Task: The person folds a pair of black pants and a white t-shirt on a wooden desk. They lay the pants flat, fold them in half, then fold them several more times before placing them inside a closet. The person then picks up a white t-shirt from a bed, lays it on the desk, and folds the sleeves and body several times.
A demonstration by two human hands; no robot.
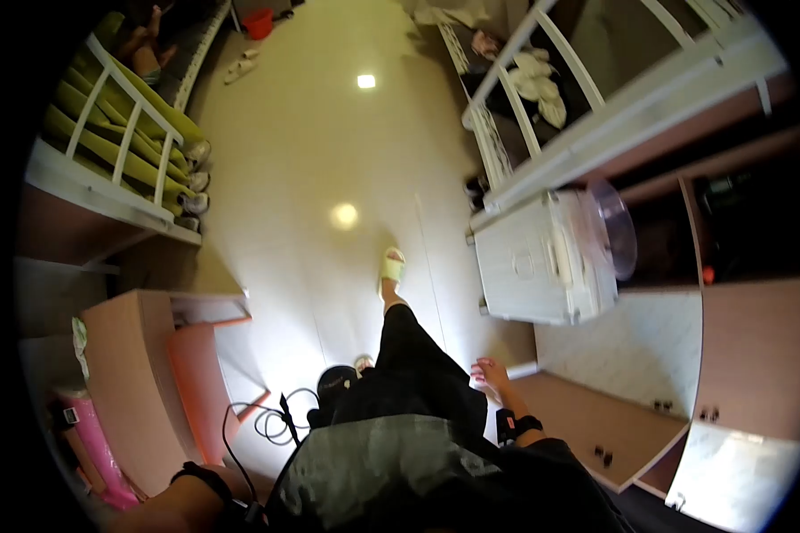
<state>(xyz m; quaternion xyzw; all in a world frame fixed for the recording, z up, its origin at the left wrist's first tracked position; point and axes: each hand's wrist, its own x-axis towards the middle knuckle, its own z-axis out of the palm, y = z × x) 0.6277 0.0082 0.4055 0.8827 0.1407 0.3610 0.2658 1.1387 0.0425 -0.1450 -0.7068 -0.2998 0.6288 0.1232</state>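
Observation:
My right hand point(491, 371) hangs beside my right thigh, over the floor near the open cabinet door. Its fingers look slightly curved and apart, and no held object can be made out. A black band point(507, 426) is around that wrist. Only part of my left arm point(173, 508) shows at the bottom left, with a black strap; its hand is outside the frame. Looped black cable point(280, 425) hangs beside my left side. One foot in a pale green slipper point(392, 265) is ahead on the tiled floor point(329, 151).
A white suitcase point(524, 262) stands right, by brown cabinets point(760, 355) and an open door point(587, 422). An orange-edged chair point(197, 382) is beside the left desk point(124, 373). Beds with white rails line both sides. A person point(142, 55) is at top left, near a red bucket point(258, 24).

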